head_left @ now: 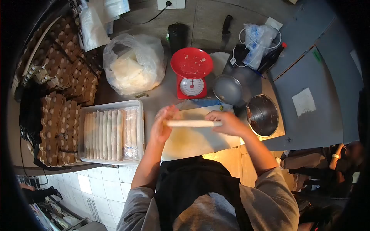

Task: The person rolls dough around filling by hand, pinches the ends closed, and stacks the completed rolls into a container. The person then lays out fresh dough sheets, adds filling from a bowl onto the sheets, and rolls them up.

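A long, pale uncooked spring roll (192,123) is held level above a white board (200,140), one end in each hand. My left hand (163,123) has its left end between thumb and palm, with the fingertips slightly blurred. Around the right end are the thumb and fingers of my right hand (228,123). To the left stands a clear plastic container (142,131), in which several similar rolls (104,134) lie side by side next to plastic-wrapped ones (131,133).
Behind the board stand a red kitchen scale (191,67) and a plastic bag of pale wrappers (133,65). Metal bowls (227,89) and a steel pot (263,115) are on the right. Egg trays (58,131) are stacked far left. Another person (339,161) is at lower right.
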